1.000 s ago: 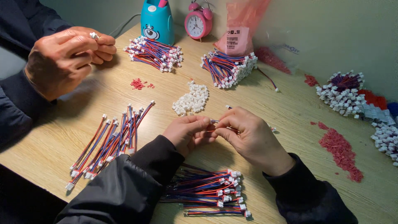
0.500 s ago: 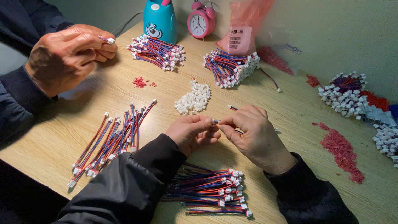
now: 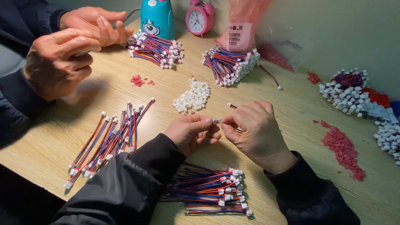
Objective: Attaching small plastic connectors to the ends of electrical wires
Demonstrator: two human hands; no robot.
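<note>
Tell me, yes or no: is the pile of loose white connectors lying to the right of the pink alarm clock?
No: the pile of loose white connectors lies nearer the camera than the pink alarm clock, slightly left, mid-table.

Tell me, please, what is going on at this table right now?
A person in dark sleeves pinches a short red-and-blue wire lead between the left hand and right hand, over a wooden table. A heap of small white connectors lies just beyond, with bundles of finished leads near the sleeves. Across the corner, a co-worker's hands are raised above another bundle.
</note>
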